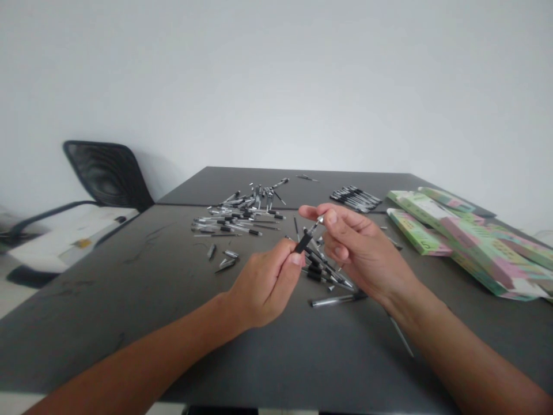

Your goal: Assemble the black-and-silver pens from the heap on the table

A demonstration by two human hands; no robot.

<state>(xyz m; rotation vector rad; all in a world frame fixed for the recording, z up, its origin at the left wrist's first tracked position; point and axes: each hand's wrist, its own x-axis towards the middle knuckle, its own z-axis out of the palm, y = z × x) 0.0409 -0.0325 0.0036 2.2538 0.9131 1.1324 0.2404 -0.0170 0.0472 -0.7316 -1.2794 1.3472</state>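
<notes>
Left hand (264, 283) clenched on a black-gripped pen (303, 242), right hand (362, 249) pinching its metal tip (320, 220), above loose pens (235, 218) on the dark surface (108, 346); green boxes (479, 253) rightward.

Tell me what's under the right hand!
Under the right hand lie loose clear-and-black ballpoint pens on the dark table. The hand covers whatever is right beneath its palm, so I can't see that part.
</notes>
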